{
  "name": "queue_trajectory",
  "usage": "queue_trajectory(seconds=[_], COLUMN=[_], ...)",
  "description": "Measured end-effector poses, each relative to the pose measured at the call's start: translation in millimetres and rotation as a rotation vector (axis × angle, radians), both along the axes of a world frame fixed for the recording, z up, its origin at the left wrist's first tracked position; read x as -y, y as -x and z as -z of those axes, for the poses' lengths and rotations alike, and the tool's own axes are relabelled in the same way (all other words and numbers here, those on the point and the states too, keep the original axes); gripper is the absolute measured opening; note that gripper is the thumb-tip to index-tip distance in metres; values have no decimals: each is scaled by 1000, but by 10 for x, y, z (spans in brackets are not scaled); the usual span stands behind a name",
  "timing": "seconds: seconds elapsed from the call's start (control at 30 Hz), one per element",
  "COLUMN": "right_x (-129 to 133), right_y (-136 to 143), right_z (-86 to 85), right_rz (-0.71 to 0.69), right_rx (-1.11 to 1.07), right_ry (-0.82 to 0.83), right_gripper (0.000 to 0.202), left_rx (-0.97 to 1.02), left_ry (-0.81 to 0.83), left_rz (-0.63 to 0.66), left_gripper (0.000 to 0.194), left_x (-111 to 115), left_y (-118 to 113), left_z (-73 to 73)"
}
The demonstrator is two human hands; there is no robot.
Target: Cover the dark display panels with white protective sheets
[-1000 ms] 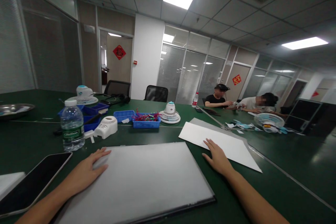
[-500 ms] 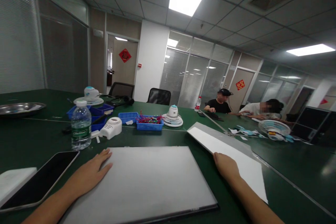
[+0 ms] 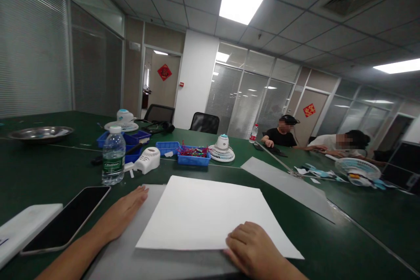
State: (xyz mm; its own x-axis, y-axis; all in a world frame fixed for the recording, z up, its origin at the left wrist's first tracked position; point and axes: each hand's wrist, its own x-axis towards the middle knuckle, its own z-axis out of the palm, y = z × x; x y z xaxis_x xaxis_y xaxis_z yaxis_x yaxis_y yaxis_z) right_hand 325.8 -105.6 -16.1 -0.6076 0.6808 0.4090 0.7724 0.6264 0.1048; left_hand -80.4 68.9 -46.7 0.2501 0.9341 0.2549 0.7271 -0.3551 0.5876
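A flat grey board (image 3: 121, 253) lies in front of me on the table. My left hand (image 3: 126, 212) rests on its left edge, fingers stretched out and flat, holding nothing. Over the board is a white sheet of paper (image 3: 203, 214), set at a slant, covering much of it. My right hand (image 3: 252, 247) grips the near edge of this sheet, fingers curled on top and the thumb hidden under or beside the edge. Whether the sheet lies fully flat on the board I cannot tell.
A phone (image 3: 68, 218), a white box (image 3: 29, 227) and a water bottle (image 3: 113, 157) stand left. Beyond are blue trays (image 3: 193, 161), white fan parts (image 3: 222, 151) and a metal dish (image 3: 41, 133). A grey sheet (image 3: 288, 188) lies right. Two people (image 3: 280, 133) sit across the table.
My right hand has brought the white sheet from the grey sheet on the right, leftward and nearer, over the grey board. My left hand stays at the board's left edge.
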Motion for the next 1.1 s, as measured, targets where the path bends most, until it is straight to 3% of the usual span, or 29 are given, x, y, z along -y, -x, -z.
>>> queue_trajectory(seconds=[0.13, 0.23, 0.3, 0.4, 0.5, 0.57, 0.7, 0.83, 1.1], right_x=[60, -79, -236, -403, -404, -375, -395, -436, -346], right_y=[138, -255, -750, -1621, -2287, -2513, -2612, -2620, -2541], right_z=[-44, -47, -16, 69, 184, 269, 392, 375, 265], right_rz=[-121, -19, 213, 750, 1087, 1231, 1346, 1405, 1285], right_rx=[-69, -162, -191, -126, -161, -185, -171, -145, -97], right_ry=[117, 115, 50, 86, 122, 161, 205, 174, 247], right_gripper=[32, 33, 32, 44, 68, 74, 73, 79, 71], left_rx=[-138, -231, -252, -262, -257, -257, -234, -170, -137], left_ry=[-8, -34, -46, -48, -24, -12, -8, -7, -26], left_rz=[10, 26, 37, 51, 67, 83, 79, 45, 74], left_gripper=[75, 75, 72, 72, 70, 67, 61, 59, 60], left_x=[45, 76, 70, 21, -39, -59, -46, -40, -140], left_y=[-47, -85, -81, -37, 13, 32, 25, 0, 51], left_z=[-76, -116, -98, -20, 57, 81, 68, 53, 186])
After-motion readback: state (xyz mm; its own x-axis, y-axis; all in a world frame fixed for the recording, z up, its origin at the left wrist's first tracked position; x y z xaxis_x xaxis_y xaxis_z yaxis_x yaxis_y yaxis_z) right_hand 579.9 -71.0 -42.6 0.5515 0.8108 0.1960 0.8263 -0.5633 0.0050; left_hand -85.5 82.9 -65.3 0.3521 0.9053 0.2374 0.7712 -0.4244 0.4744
